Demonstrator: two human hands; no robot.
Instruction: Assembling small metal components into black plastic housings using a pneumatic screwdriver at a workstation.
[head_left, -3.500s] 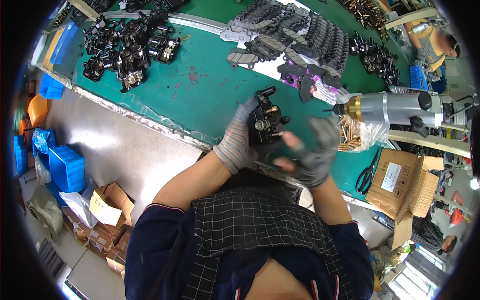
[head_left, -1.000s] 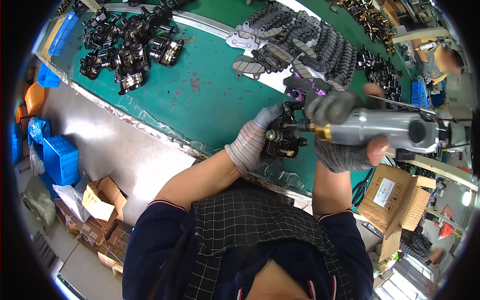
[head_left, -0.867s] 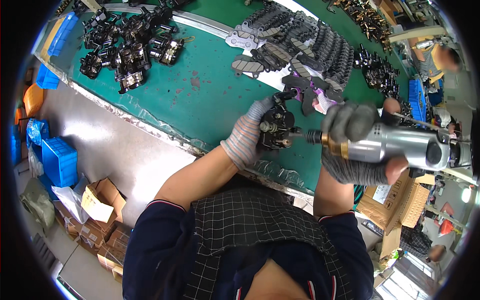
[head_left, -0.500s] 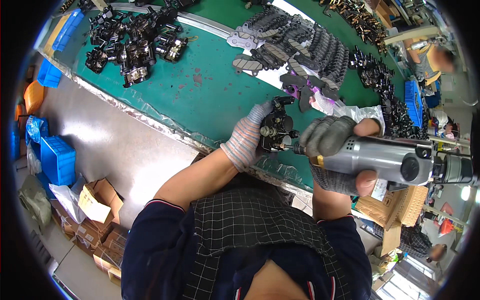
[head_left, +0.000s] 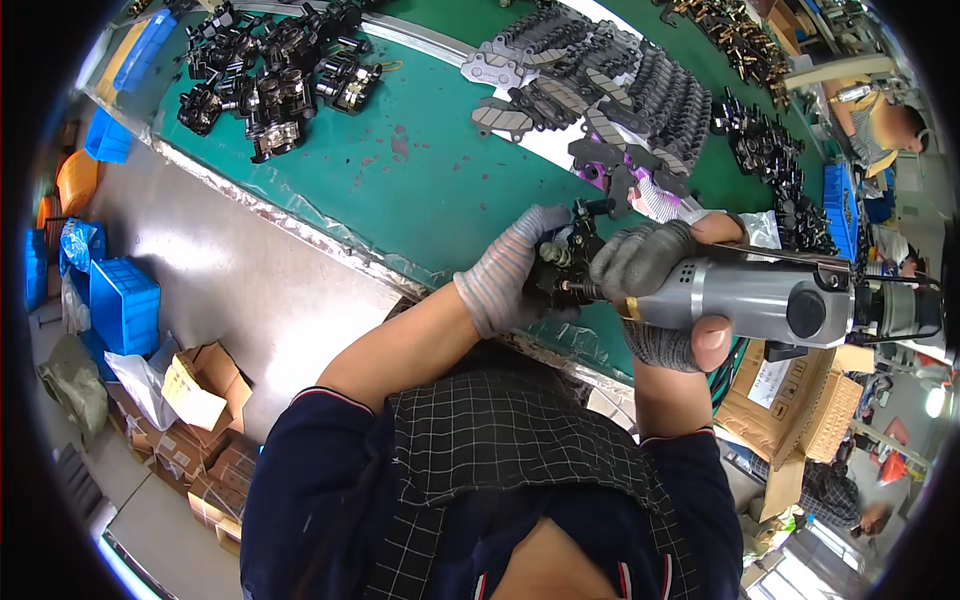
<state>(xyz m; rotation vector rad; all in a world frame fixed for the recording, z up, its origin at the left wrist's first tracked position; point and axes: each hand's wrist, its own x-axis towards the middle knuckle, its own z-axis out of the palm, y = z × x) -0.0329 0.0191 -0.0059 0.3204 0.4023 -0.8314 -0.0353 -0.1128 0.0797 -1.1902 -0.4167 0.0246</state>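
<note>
The table (head_left: 440, 190) has a green surface with some small red spots. Both gloves are grey and knitted: the left hand (head_left: 505, 285) holds a black metal part (head_left: 560, 265), and the right hand (head_left: 650, 290) holds a silver-grey power tool (head_left: 770, 300) with a black end. The shirt (head_left: 480, 470) is dark with thin white checks. The bins (head_left: 120, 305) are blue, and the boxes (head_left: 195, 385) are brown.

1 head-worn fisheye view looks steeply down from above the person's chest, close over both hands, facing the green counter (head_left: 430, 200) that runs away to the far right; edges curve near the rim.
</note>
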